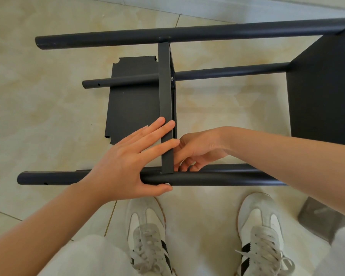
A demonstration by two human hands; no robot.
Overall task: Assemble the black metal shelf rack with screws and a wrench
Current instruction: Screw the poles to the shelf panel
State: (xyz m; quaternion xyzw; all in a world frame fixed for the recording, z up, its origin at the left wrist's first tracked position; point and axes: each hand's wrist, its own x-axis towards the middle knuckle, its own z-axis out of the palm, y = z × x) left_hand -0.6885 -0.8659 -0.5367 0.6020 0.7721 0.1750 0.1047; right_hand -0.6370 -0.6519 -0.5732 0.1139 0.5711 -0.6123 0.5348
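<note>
Lying on its side on the pale tiled floor (pixel 48 100), the black metal shelf rack (pixel 227 32) has its tubes running left to right in front of the person. A broad end shelf (pixel 323 92) sits at its right end, and a middle shelf (pixel 165 96) stands on edge, spanning from the far tube down to the near tube (pixel 217 179). The left hand (pixel 126 162) is spread flat, its straight fingers laid across the lower part of the middle shelf's edge. Its thumb runs along the near tube's front side, the tip just beside a small silver screw head (pixel 167 184) seated in that tube. The right hand (pixel 199 148) reaches in from the right, on the other side of the middle shelf, where the shelf meets the near tube. Its fingers are curled and bunched together (the shelf edge hides their tips), so I cannot tell whether they pinch anything. Higher up, another screw (pixel 171 78) shows where the middle shelf crosses an inner tube (pixel 227 71). A loose black panel (pixel 131 100) with notched corners lies flat on the floor under the rack, left of the middle shelf. Two white lace-up shoes (pixel 147 226) stand just short of the near tube, and a blurred grey object (pixel 323 218) rests on the floor at lower right.
</note>
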